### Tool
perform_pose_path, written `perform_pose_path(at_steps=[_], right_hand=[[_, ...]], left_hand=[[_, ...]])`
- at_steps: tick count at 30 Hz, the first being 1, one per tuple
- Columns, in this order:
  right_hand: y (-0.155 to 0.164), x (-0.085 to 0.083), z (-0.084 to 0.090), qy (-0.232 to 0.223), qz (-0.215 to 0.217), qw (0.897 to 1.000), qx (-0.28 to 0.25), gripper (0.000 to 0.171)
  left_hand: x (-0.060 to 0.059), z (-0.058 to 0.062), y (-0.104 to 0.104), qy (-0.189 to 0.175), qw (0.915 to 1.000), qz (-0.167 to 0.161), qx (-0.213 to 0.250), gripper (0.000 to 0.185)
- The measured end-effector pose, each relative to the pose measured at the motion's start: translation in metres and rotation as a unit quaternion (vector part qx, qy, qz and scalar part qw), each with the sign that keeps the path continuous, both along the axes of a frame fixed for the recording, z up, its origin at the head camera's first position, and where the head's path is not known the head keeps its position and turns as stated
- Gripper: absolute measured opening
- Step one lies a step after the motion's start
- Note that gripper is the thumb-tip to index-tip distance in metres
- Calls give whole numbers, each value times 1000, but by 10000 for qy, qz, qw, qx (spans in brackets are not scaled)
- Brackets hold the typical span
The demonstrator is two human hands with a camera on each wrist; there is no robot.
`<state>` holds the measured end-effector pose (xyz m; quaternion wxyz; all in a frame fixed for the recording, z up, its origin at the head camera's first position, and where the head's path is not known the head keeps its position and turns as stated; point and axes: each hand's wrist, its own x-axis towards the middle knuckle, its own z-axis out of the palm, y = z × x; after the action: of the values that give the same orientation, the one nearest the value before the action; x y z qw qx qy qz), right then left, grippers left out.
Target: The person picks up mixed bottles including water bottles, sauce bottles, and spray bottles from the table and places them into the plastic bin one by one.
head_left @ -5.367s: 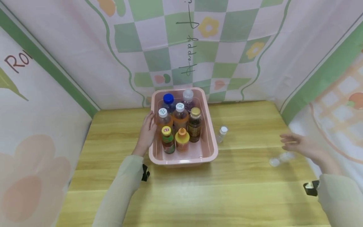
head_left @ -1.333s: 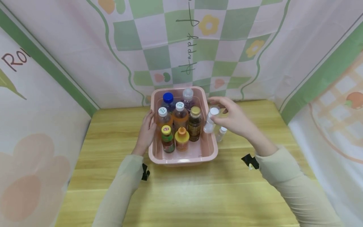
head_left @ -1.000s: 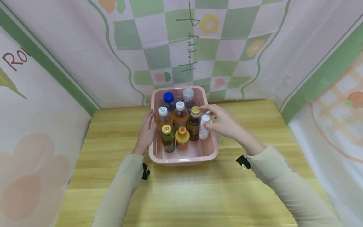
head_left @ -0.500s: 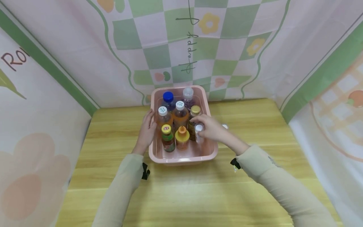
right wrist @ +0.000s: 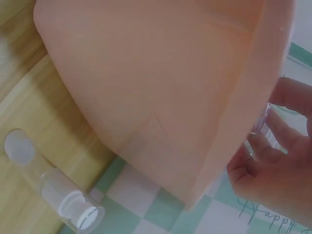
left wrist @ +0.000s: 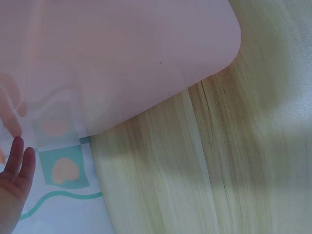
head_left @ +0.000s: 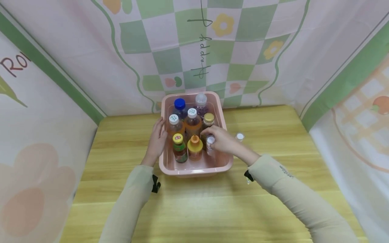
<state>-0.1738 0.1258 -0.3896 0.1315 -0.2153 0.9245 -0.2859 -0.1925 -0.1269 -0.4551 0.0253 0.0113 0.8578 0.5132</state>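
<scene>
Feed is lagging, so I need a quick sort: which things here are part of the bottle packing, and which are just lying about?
In the job:
right hand gripping the clear bottle
left hand touching the pink bin
second clear bottle on the table

Lying about:
wooden table
patterned backdrop

The tub (head_left: pixel 226 148) is pink plastic, smooth, with a soft sheen; its wall passes light in the wrist views. The table (head_left: pixel 194 202) is pale wood-grain laminate, smooth and faintly glossy. The backdrop (head_left: pixel 243 50) is printed cloth, matt, lightly creased. The small bottle (head_left: pixel 210 145) in the right hand (head_left: pixel 223 141) is clear plastic with a white cap. A second clear bottle (head_left: pixel 239 138) on the table has the same glossy look. The other bottles (head_left: pixel 189 135) are glossy clear plastic with coloured plastic caps and paper or film labels. The sleeves (head_left: pixel 291 189) are matt beige knit cloth.
</scene>
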Motion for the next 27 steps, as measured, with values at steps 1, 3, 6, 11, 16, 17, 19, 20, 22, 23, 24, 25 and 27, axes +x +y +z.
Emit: perform_pose_path(at_steps=[1,3,6,11,16,17,19,20,22,23,24,25,27], right_hand=[[0,0,-1,-17,18,10000,31,53],[-1,0,-2,-37,60,9999,92,52],[-3,1,-4,-107,70,9998,139,52],[-5,2,-7,-190,9,9998,109,53],[-7,3,-11,-165,41,9998,107,53],[-7,3,-12,-193,26,9998,105,53],[-8,2,-14,-187,20,9997,152,54],[-8,2,-15,-177,12,9997,182,54],[-8,2,-16,-118,-11,9996,244,54],[-8,2,-17,-65,-10,9996,271,54],[-8,3,-18,5,-1,9995,305,54],[-8,3,-18,63,-5,9994,333,54],[-8,4,-20,155,-11,9992,376,53]], left_hand=[[0,0,0,-5,10000,-1,3,53],[0,-1,0,-7,10000,-2,17,53],[-1,-1,0,25,10000,7,17,53],[-2,-2,0,45,10000,22,-3,54],[-2,-3,1,8,10000,5,-18,55],[-1,-3,1,1,10000,1,-16,55],[-2,-3,1,2,10000,18,-18,55],[-2,-3,1,9,10000,28,-20,55],[-2,-3,1,25,10000,14,-17,54],[-2,-3,1,19,10000,10,-12,54],[-2,-3,1,21,10000,11,-7,55],[-2,-3,0,11,10000,9,0,55],[-2,-4,0,4,10000,-2,14,55]])
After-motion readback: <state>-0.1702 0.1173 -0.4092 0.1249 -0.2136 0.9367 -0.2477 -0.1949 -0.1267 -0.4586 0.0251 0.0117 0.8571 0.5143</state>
